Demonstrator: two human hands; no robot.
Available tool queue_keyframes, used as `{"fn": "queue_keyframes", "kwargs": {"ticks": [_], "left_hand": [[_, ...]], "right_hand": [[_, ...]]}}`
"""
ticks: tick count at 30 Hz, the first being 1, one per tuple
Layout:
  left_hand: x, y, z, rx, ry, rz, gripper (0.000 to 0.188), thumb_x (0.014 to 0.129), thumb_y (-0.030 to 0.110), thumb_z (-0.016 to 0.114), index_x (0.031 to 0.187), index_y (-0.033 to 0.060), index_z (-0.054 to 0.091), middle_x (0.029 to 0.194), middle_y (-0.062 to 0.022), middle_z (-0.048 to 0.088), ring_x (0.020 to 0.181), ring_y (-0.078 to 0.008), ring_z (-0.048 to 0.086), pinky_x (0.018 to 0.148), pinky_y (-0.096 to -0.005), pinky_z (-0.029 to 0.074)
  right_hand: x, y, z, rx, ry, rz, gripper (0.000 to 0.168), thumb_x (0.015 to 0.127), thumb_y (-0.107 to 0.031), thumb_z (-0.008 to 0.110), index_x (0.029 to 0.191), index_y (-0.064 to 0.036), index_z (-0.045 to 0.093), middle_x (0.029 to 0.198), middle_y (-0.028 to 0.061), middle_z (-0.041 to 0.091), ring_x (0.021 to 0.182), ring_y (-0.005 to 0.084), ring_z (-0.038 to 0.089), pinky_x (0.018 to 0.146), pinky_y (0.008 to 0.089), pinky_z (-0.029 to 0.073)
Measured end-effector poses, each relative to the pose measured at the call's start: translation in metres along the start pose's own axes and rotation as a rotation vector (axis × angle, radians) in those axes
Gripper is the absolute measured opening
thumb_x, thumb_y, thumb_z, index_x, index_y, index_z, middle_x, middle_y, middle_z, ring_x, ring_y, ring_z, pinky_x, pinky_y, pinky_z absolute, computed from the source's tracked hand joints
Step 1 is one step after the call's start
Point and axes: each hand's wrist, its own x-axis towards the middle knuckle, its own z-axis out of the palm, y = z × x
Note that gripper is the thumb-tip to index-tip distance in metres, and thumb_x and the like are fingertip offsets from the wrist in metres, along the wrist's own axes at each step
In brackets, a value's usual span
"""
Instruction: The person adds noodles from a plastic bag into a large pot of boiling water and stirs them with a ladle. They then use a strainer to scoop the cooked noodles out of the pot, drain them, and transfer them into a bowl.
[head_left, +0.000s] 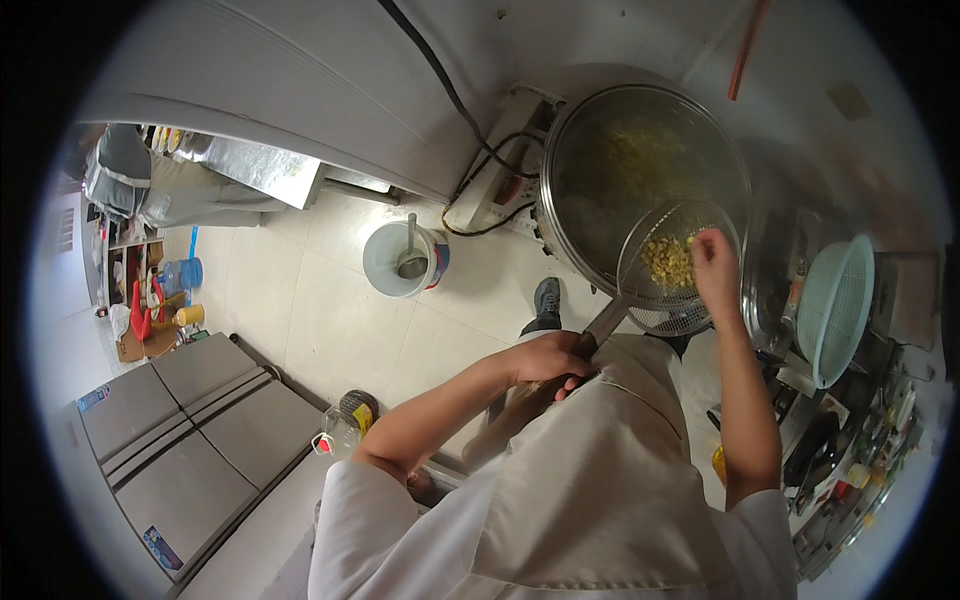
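My left hand (551, 360) grips the wooden handle of a round wire-mesh strainer (606, 321). The strainer's basket is over the near side of a large steel pot (547, 187). A heap of yellow kernels or small pieces (666, 264) lies in the mesh. Above the heap's right edge is my right hand (714, 266), fingers curled together; whether a piece is pinched between them is hard to make out. More yellow food (637, 150) shows blurred in the pot's steaming liquid. Under the strainer, a second piece of metal mesh (667, 321) is partly visible.
A white bucket (379, 262) with a metal ladle (412, 236) stands on the tiled floor. At right is a pale green plastic basket (836, 315), tilted. A black cable (450, 82) hangs beside the pot. A steel refrigerator (202, 442) and another person (202, 195) are to the left.
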Motion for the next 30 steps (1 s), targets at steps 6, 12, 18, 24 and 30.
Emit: {"fn": "queue_keyframes", "kwargs": {"ticks": [6,12,18,24,30], "left_hand": [[0.012,0.001,-0.006,0.04,-0.04,-0.016,0.013,0.091,0.007,0.061,0.09,0.001,0.049,0.064,-0.0046,0.056,0.051,-0.0152,0.057,0.048,-0.0303,0.049],[0.021,0.003,-0.008,0.064,-0.101,-0.02,0.013,0.092,0.009,0.06,0.087,0.0017,0.05,0.063,-0.0043,0.056,0.05,-0.0155,0.058,0.047,-0.0296,0.048],[0.022,0.009,-0.005,0.0,-0.087,-0.078,0.013,0.092,0.012,0.062,0.09,0.0021,0.053,0.066,-0.0044,0.056,0.052,-0.0146,0.057,0.047,-0.0288,0.048],[0.014,0.001,-0.002,-0.121,-0.018,-0.03,0.013,0.091,0.012,0.065,0.092,0.0021,0.056,0.066,-0.0047,0.055,0.052,-0.0138,0.056,0.048,-0.0282,0.048],[0.007,0.021,-0.01,0.225,0.206,0.143,0.016,0.095,0.015,0.063,0.096,0.0032,0.053,0.065,-0.0041,0.055,0.048,-0.0131,0.055,0.045,-0.0276,0.047]], "right_hand": [[0.007,0.009,-0.048,0.409,0.201,0.098,0.013,0.101,-0.016,0.059,0.104,-0.003,0.059,0.092,0.0036,0.064,0.077,0.0107,0.06,0.07,0.0272,0.049],[0.039,0.02,-0.067,0.354,0.371,-0.043,0.015,0.104,-0.017,0.057,0.108,-0.003,0.059,0.097,0.0048,0.065,0.087,0.0126,0.061,0.081,0.0271,0.049],[0.073,0.029,-0.08,-0.243,0.461,-0.369,0.023,0.104,-0.023,0.056,0.106,-0.002,0.064,0.094,0.0077,0.067,0.09,0.0148,0.065,0.084,0.0318,0.05],[-0.028,0.04,-0.079,0.206,0.184,0.13,0.042,0.107,-0.031,0.05,0.076,-0.004,0.058,0.068,0.0023,0.056,0.063,0.0104,0.051,0.061,0.0282,0.042],[-0.111,0.037,-0.058,0.389,0.034,0.331,0.042,0.105,-0.028,0.055,0.07,-0.005,0.053,0.062,-0.0004,0.051,0.055,0.0069,0.045,0.052,0.0258,0.036]]}}
